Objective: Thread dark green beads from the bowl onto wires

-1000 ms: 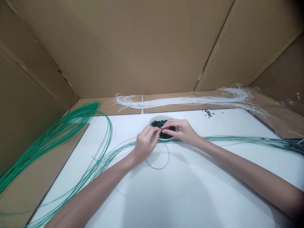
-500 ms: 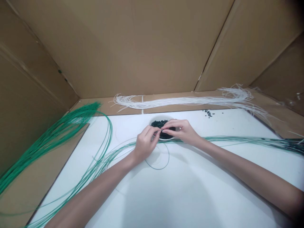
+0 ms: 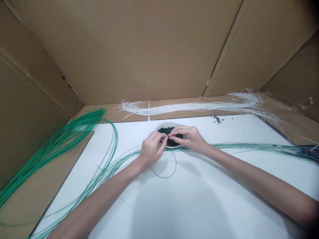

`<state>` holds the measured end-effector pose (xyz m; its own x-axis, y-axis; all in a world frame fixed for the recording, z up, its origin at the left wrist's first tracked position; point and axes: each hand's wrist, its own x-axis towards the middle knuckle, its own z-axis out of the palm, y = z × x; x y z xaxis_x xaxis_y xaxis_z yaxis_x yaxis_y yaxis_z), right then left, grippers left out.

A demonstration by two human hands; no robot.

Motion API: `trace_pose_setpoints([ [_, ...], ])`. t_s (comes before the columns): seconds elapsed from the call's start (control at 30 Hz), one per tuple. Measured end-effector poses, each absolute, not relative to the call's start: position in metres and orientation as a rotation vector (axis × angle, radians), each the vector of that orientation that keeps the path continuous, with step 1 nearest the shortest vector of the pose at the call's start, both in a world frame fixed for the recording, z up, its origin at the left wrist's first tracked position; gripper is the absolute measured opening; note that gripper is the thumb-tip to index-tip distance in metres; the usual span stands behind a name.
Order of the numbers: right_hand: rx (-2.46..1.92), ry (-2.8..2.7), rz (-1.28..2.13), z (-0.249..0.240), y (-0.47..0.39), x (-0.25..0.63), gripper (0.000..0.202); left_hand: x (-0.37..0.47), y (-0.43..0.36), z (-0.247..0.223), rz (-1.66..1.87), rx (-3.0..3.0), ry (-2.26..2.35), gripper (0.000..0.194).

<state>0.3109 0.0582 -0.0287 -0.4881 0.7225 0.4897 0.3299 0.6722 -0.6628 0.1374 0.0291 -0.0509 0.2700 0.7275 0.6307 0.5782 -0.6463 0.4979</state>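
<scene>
Our left hand (image 3: 151, 149) and right hand (image 3: 190, 137) pinch a tiny dark piece (image 3: 167, 136), too small to identify; our fingers partly hide the bowl (image 3: 171, 146) behind.

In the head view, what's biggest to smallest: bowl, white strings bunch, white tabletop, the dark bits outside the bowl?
1. White tabletop
2. White strings bunch
3. Bowl
4. Dark bits outside the bowl, even counted together

Tiny dark piece (image 3: 167, 136) between left grip (image 3: 151, 150) and right grip (image 3: 191, 137), above white bowl (image 3: 160, 125) of small black pieces (image 3: 166, 130).
</scene>
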Motion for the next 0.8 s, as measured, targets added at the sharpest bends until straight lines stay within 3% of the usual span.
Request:
trace_pose_setpoints([
  [0.33,-0.835,-2.142,0.377,-0.007,0.060,0.312,0.011,0.133,0.035,0.004,0.839,1.432,1.179,0.038],
  [0.53,-0.916,-2.335,0.285,0.004,0.060,0.309,0.011,0.126,0.035,0.013,0.771,1.277,1.029,0.027],
  [0.8,-0.807,-2.533,0.525,0.013,0.059,0.315,0.015,0.128,0.034,0.017,0.669,1.324,1.076,0.028],
])
